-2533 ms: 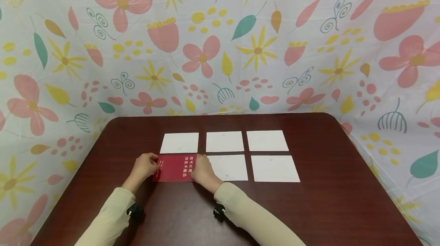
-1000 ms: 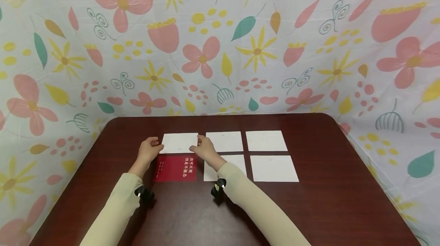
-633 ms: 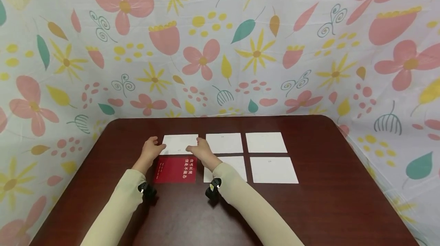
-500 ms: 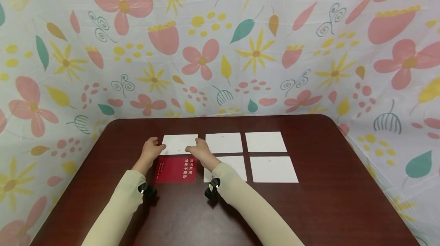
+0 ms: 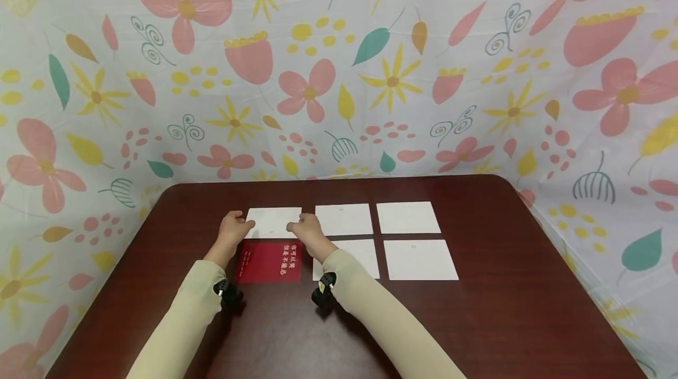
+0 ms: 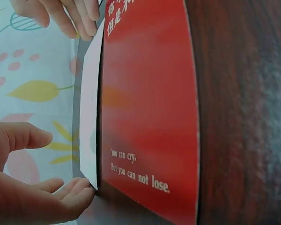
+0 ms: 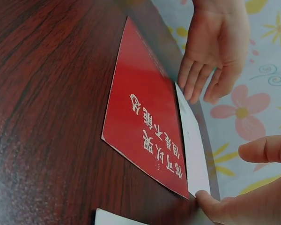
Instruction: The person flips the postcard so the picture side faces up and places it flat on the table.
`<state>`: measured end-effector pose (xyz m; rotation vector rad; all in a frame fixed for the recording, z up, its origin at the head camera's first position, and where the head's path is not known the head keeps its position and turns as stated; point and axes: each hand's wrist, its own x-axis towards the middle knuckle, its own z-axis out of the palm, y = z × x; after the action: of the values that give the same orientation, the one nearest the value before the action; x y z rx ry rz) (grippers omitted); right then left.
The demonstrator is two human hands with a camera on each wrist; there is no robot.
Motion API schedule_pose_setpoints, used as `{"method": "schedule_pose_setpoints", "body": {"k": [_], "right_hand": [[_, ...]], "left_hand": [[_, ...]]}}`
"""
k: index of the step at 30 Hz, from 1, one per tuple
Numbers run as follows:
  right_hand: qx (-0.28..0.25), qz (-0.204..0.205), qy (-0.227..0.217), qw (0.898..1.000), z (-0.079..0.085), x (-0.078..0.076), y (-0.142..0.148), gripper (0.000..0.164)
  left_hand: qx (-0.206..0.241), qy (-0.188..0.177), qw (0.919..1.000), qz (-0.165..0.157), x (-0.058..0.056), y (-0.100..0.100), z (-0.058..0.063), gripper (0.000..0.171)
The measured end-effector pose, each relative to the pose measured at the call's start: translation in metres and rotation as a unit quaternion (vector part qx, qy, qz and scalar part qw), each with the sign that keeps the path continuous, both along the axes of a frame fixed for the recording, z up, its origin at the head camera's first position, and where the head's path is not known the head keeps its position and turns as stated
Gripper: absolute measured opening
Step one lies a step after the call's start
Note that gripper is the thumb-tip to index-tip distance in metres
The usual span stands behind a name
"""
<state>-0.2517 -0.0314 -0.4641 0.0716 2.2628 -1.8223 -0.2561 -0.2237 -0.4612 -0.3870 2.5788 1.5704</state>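
Note:
A blank-looking white card [image 5: 272,223] lies flat at the far left of the laid-out cards. My left hand [image 5: 230,236] is at its left edge, and the left wrist view shows the fingertips [image 6: 86,187] right at the card's corner with the thumb held apart. On the opposite side, my right hand [image 5: 312,236] has fingertips [image 7: 203,197] at the right edge, its thumb raised away. Directly in front of this card lies a red card [image 5: 270,264] with white Chinese characters and an English line, untouched by either hand.
Several more white cards, such as the back middle card [image 5: 343,220] and the front right card [image 5: 421,260], lie in two rows to the right. The right forearm overlaps the front middle card [image 5: 362,255]. A floral cloth [image 5: 339,73] hangs behind the dark wooden table [image 5: 503,308].
Both hands have left the red card's sides and moved back to the white card behind it. In the last half second that white card has slid slightly left.

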Motion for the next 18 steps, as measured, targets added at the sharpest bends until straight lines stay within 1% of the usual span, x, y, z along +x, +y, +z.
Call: {"method": "schedule_pose_setpoints", "body": {"k": [4,9,12,18], "right_hand": [[0.003,-0.003,-0.005,1.000,-0.0002,-0.0023,0.0011,0.064],[-0.012,-0.005,-0.013,1.000,-0.0008,-0.0048,0.0027,0.064],[-0.009,-0.010,-0.015,1.000,-0.0006,-0.0054,0.0034,0.063],[-0.022,-0.011,-0.017,1.000,-0.0039,-0.0073,0.0057,0.063]], "left_hand": [[0.004,0.003,0.9999,0.012,-0.0010,0.0012,0.0018,0.059],[0.011,0.001,0.9997,0.022,-0.0027,0.0021,0.0024,0.058],[0.012,0.000,0.9996,0.024,-0.0027,0.0020,0.0017,0.058],[0.021,-0.001,0.9995,0.023,-0.0031,0.0001,0.0004,0.057]]}}
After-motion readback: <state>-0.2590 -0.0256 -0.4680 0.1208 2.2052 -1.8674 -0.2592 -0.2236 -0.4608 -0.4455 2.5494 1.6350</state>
